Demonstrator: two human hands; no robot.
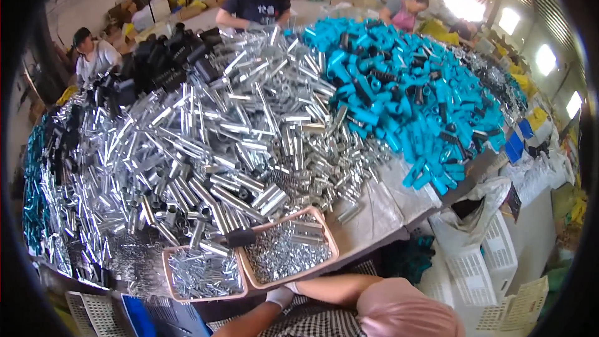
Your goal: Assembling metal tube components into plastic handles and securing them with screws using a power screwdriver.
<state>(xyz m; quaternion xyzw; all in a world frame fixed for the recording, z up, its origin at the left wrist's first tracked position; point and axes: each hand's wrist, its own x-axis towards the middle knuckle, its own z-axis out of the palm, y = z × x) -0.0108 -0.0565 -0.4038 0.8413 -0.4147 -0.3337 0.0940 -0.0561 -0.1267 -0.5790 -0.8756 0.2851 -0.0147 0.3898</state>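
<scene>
Plenty left to do beyond the fingers

The left hand (pixel 279 297) and right hand (pixel 291 288), both gloved in white, are close together low at the near edge of the table (pixel 384 203). Their fingers are mostly hidden, so I cannot tell how far open they are or whether they hold anything. Just beyond the fingers sits a pinkish tray (pixel 329 231) of small metal pieces (pixel 284 254) with a few short tubes (pixel 307 233); to their left, a second tray (pixel 167 274) holds thin metal pins (pixel 206 274). Farther out, metal tubes (pixel 199 143) lie heaped, with teal tubes (pixel 399 106) out to the right. I can make out no finished piece by the fingers; judging by these big loose heaps, most of the work seems left.
</scene>
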